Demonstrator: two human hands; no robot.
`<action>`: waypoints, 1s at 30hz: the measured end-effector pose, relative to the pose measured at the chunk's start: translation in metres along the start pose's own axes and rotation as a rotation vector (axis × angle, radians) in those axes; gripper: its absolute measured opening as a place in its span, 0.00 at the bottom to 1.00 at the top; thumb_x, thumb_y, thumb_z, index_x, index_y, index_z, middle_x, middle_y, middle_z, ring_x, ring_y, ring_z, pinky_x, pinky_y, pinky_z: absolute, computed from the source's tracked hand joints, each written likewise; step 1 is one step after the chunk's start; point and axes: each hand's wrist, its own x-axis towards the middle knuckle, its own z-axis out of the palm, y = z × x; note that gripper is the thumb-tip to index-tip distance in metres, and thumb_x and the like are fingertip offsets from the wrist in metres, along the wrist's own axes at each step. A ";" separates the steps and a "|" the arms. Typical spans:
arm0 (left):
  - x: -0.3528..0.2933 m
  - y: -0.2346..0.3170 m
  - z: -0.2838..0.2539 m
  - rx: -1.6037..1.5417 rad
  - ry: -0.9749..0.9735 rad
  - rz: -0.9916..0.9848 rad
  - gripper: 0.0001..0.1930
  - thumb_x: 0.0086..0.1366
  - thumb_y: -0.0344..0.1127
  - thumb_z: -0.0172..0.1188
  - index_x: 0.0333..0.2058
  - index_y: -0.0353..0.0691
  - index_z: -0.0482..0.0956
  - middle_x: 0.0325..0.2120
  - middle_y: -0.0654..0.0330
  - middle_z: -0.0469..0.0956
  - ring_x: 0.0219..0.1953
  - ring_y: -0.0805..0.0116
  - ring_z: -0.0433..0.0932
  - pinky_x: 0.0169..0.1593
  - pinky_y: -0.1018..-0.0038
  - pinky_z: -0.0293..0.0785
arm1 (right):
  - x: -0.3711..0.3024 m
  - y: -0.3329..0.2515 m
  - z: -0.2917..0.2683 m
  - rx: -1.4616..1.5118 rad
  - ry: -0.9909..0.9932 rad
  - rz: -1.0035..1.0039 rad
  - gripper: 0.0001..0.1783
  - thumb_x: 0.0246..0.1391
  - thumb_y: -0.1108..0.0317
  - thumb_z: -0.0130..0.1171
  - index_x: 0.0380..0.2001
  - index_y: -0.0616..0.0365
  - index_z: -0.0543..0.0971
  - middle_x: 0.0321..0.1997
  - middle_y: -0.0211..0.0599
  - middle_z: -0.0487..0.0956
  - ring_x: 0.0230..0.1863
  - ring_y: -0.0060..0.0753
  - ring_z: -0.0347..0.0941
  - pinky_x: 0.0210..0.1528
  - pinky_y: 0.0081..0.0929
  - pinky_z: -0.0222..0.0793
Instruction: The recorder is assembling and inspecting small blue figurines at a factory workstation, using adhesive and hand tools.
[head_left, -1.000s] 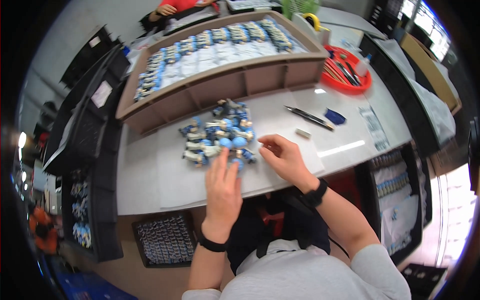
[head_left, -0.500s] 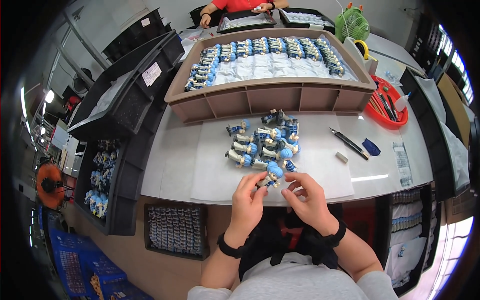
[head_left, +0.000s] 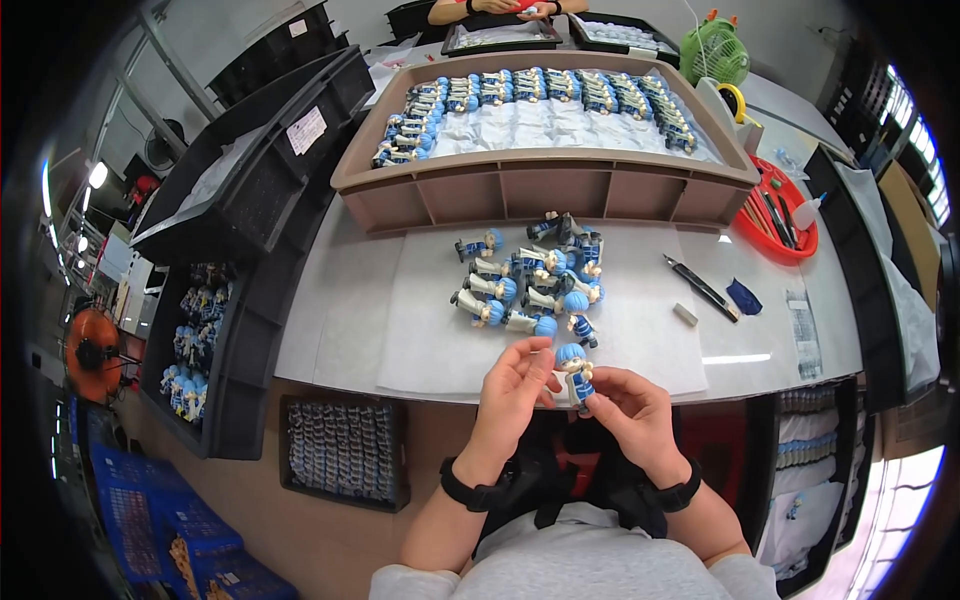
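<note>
A small figurine (head_left: 573, 376) with light-blue hair and a blue-and-white outfit is upright above the table's front edge. My right hand (head_left: 637, 418) pinches it by its lower part, between thumb and fingers. My left hand (head_left: 512, 393) is just left of it, fingers slightly curled and apart, holding nothing; whether a fingertip touches the figurine is hard to tell. Beyond my hands, a loose pile of similar figurines (head_left: 543, 262) lies on a white sheet (head_left: 430, 340). One figurine (head_left: 582, 328) lies at the pile's near edge, close to the held one.
Behind the pile stands a brown crate (head_left: 480, 197) with figurines in rows on white padding. At right are a craft knife (head_left: 702, 288), a grey block (head_left: 685, 315) and a red tool basket (head_left: 785, 252). Black crates (head_left: 262, 190) stack at left. A person's hands (head_left: 541, 10) show across the table.
The figurine has passed from my left hand into my right and now stands upright, a little further right. My left fingers have come off it. The other person's hands have moved closer together.
</note>
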 end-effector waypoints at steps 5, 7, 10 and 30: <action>-0.002 0.000 -0.001 -0.034 -0.186 0.012 0.14 0.64 0.35 0.52 0.46 0.35 0.72 0.31 0.65 0.75 0.32 0.81 0.72 0.37 0.83 0.70 | -0.004 -0.003 0.009 -0.015 0.036 -0.064 0.20 0.52 0.76 0.56 0.49 0.68 0.68 0.41 0.40 0.75 0.43 0.27 0.73 0.44 0.22 0.72; -0.003 0.000 -0.006 -0.072 -0.210 0.043 0.14 0.64 0.34 0.52 0.47 0.36 0.71 0.32 0.64 0.75 0.33 0.80 0.72 0.39 0.83 0.70 | -0.004 -0.008 0.010 0.069 0.083 -0.034 0.21 0.51 0.76 0.57 0.49 0.67 0.67 0.40 0.39 0.75 0.42 0.28 0.73 0.44 0.22 0.72; -0.003 0.000 -0.008 -0.100 -0.305 0.077 0.17 0.65 0.34 0.49 0.51 0.34 0.68 0.42 0.57 0.75 0.44 0.72 0.74 0.47 0.77 0.70 | -0.003 -0.011 0.006 0.269 0.003 0.255 0.23 0.50 0.77 0.58 0.50 0.66 0.66 0.41 0.40 0.74 0.42 0.28 0.74 0.44 0.22 0.72; -0.008 -0.009 0.000 -0.097 -0.221 -0.175 0.16 0.66 0.32 0.47 0.51 0.34 0.68 0.37 0.58 0.76 0.36 0.72 0.77 0.44 0.76 0.75 | -0.004 0.002 0.009 -0.139 0.151 -0.220 0.33 0.34 0.73 0.72 0.47 0.61 0.68 0.37 0.31 0.69 0.29 0.14 0.67 0.32 0.12 0.67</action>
